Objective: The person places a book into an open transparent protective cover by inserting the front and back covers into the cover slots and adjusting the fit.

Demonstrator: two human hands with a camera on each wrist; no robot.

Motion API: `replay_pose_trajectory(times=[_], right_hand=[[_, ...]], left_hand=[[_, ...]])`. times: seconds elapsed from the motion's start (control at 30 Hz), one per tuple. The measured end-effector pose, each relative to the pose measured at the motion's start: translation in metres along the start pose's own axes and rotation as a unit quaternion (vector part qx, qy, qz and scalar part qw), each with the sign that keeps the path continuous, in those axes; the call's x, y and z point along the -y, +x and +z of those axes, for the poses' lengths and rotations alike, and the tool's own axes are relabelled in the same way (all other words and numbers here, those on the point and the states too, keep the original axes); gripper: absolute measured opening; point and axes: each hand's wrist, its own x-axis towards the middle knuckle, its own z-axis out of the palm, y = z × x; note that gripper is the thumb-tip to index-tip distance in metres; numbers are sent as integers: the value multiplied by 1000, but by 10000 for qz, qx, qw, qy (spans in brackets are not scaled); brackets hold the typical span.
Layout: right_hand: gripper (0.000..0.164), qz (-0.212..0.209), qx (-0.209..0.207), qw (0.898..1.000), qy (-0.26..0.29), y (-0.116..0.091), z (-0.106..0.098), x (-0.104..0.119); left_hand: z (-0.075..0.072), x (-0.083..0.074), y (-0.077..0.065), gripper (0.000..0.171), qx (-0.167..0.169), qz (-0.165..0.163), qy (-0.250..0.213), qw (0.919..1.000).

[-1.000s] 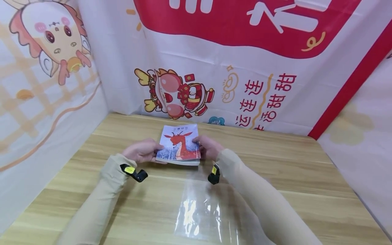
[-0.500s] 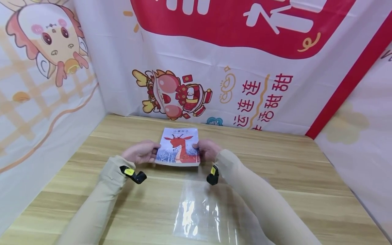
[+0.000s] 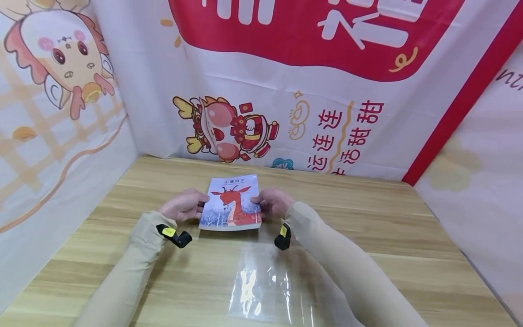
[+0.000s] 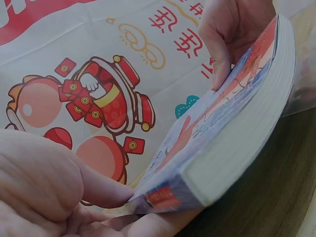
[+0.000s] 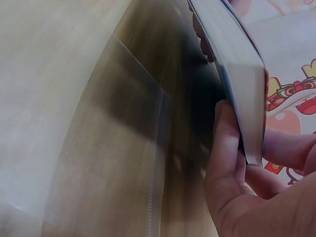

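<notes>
A paperback book (image 3: 230, 203) with a red deer on its blue-white cover is held between both hands, cover up. My left hand (image 3: 185, 205) grips its left side, thumb on the cover by the spine and fingers beneath, as the left wrist view shows. On the opposite side my right hand (image 3: 275, 203) pinches the edge, thumb on top and fingers under. In the right wrist view the book's page block (image 5: 244, 79) stands above the table, with shadow below it. A transparent plastic sleeve (image 3: 255, 290) lies flat on the table, nearer to me than the book.
The wood-grain table (image 3: 367, 236) runs back to a white printed cloth (image 3: 253, 72) hanging behind it. Another printed cloth (image 3: 69, 150) closes off the left side. Small black cameras (image 3: 175, 235) sit on both wrists over beige sleeves.
Both hands have brought the book slightly toward me, and its cover now faces up more squarely. The grip on both sides stays. The head view has shifted a little.
</notes>
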Motion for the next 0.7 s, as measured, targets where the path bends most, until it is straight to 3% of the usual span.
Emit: replay_pose_trajectory(times=[0.13, 0.33, 0.7], right_hand=[[36, -11, 33, 10000, 30, -1, -1, -2], [31, -193, 141, 9997, -83, -6, 0, -4], [29, -645, 116, 9973, -342, -21, -3, -7]], left_hand=[[0, -2, -3, 36, -58, 176, 249, 9995], [0, -9, -10, 33, -411, 538, 936, 9933], [2, -18, -17, 39, -479, 550, 883, 9934]])
